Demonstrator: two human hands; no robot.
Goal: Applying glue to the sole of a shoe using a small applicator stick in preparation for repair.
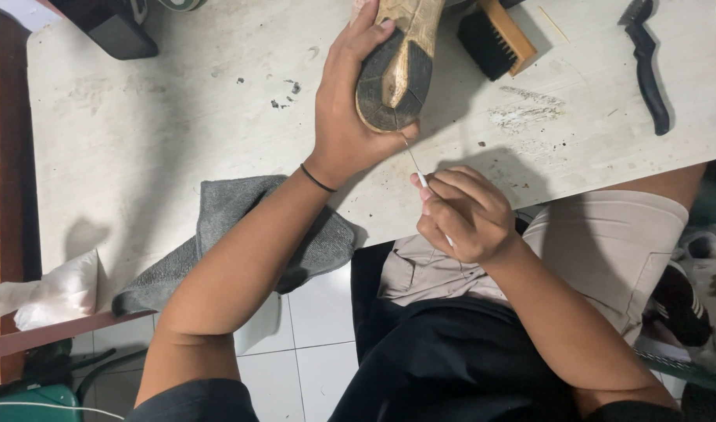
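Shoe sole held up, pick at its heel

Shoe [395, 66] sits sole-up in my left hand [350, 117], heel end toward me. My fingers wrap over its far side and my thumb presses along the near rim of the heel, so the hand is clamped around it, resting on the table [162, 133]. A thin black band [317, 180] circles that wrist.

My right hand [463, 215] is just below the heel, nearer my body, fingers pressed together and pinching a thin pick [415, 166]. Its metal tip points up at the heel's edge and seems to touch it just beside my left thumb.

Beyond the right hand, past the shoe, lies a brush [495, 35] with black bristles and a wooden back. Farther right of it lies a black-handled tool [647, 66]. Under my left forearm a grey cloth [225, 211] hangs over the table's near edge. Well left of that arm sits a crumpled white rag [53, 293].
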